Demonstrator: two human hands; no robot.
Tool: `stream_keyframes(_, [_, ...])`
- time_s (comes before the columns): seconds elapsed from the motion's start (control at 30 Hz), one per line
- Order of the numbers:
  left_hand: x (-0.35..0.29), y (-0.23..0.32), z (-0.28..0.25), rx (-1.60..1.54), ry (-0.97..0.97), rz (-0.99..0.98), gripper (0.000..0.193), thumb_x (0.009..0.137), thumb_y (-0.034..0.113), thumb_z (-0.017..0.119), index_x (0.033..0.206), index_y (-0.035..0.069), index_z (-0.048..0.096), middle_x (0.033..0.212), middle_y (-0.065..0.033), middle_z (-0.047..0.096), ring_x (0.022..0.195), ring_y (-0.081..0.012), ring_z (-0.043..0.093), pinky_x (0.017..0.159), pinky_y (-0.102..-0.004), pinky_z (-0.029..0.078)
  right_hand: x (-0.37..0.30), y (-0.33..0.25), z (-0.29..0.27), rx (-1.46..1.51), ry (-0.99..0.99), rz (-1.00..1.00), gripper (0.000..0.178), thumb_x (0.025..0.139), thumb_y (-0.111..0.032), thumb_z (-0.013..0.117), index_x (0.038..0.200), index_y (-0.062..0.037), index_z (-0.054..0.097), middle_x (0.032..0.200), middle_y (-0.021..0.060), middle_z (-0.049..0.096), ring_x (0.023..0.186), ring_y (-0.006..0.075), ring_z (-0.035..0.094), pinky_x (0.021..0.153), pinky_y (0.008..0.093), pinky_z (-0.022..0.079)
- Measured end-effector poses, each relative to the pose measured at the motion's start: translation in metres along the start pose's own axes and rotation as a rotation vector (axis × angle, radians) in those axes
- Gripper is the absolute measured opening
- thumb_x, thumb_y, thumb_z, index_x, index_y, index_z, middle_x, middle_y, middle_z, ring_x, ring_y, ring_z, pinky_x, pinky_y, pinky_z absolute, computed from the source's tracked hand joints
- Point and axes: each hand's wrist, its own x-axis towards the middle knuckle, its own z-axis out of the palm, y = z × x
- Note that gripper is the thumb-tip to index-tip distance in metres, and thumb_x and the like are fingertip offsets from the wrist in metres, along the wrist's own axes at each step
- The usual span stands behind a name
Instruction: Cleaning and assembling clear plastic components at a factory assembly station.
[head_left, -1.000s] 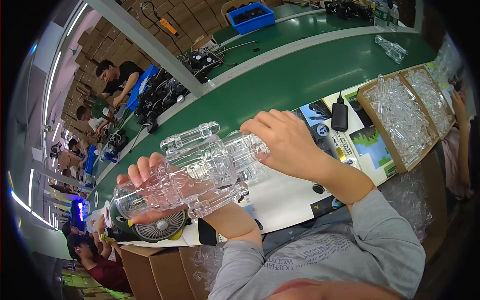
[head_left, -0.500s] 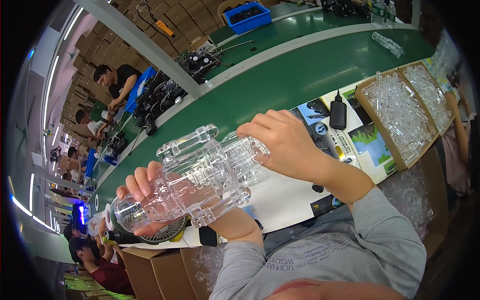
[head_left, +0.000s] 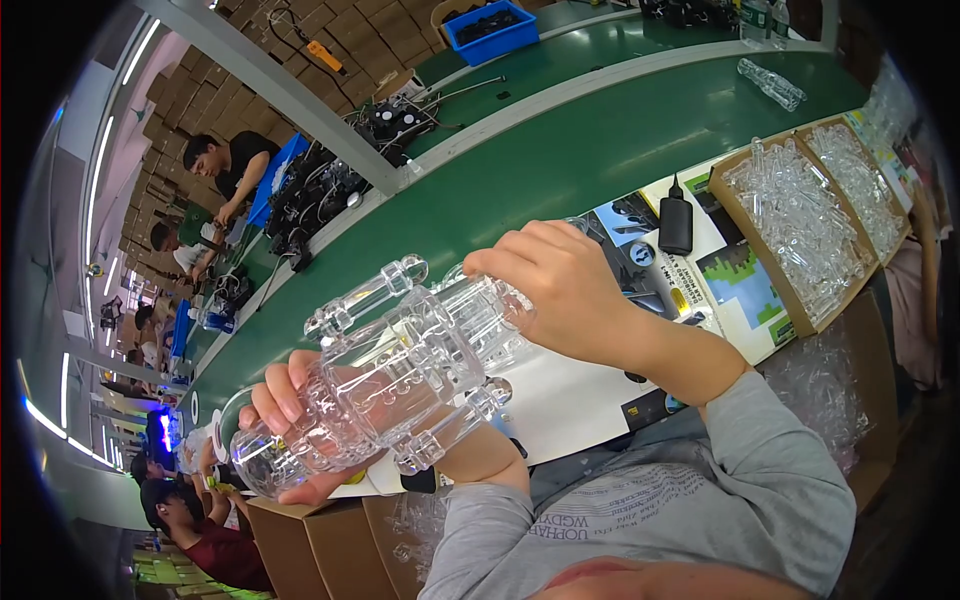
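Between my hands is a clear plastic assembly (head_left: 400, 365), a rocket-like body with a rounded end and thinner rods with ball-shaped ends along its sides. My left hand (head_left: 285, 400) is wrapped around the narrower part near the rounded end, its fingers showing through the plastic. My right hand (head_left: 555, 285) grips the other end, thumb and fingers closed over it. The assembly is held tilted above the bench, with its rounded end low and to the left. What my right fingertips press on is partly hidden.
A black nozzle bottle (head_left: 676, 222) stands on printed cardboard (head_left: 740, 285). To the right, an open box (head_left: 800, 235) is full of clear plastic parts. A blue bin (head_left: 492, 32) sits across the green bench (head_left: 560, 130). Brown cartons (head_left: 320, 550) are at lower left; people work farther left.
The clear assembly has turned slightly in my hands, and its rounded end sits a little lower. The round black grille beside my left hand is now covered from view. Both hands keep their grip.
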Motion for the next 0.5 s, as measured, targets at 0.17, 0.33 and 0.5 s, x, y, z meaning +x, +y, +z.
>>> stream_keyframes(0.17, [0.005,-0.009,-0.020,0.021,-0.011,-0.097,0.068,0.068,0.048,0.070,0.109,0.001,0.044,0.088,-0.0068,0.048,0.081,-0.0185,0.047,0.076,-0.0341,0.037,0.003,0.006,-0.010,-0.053,-0.151,0.070,0.037,0.060,-0.008,0.070,0.096,-0.0109,0.058,0.084,0.0022,0.058,0.082,0.0227,0.055,0.079,0.0335,0.041])
stream_keyframes(0.33, [0.006,-0.021,-0.023,0.283,0.188,-0.196,0.063,0.077,0.049,0.063,0.114,0.003,0.043,0.092,-0.0102,0.050,0.084,-0.0227,0.049,0.081,-0.0391,0.041,-0.004,0.010,0.002,-0.194,-0.198,-0.025,0.038,0.062,-0.014,0.072,0.095,-0.0091,0.053,0.085,0.0029,0.058,0.084,0.0223,0.056,0.082,0.0343,0.041])
stream_keyframes(0.5, [0.013,-0.010,-0.038,0.045,0.073,-0.279,0.057,0.077,0.039,0.067,0.111,0.000,0.044,0.090,-0.0082,0.049,0.084,-0.0203,0.049,0.085,-0.0376,0.041,-0.002,-0.001,0.003,0.016,-0.430,0.166,0.042,0.062,-0.018,0.074,0.094,-0.0079,0.050,0.084,0.0059,0.061,0.079,0.0235,0.061,0.070,0.0343,0.047])
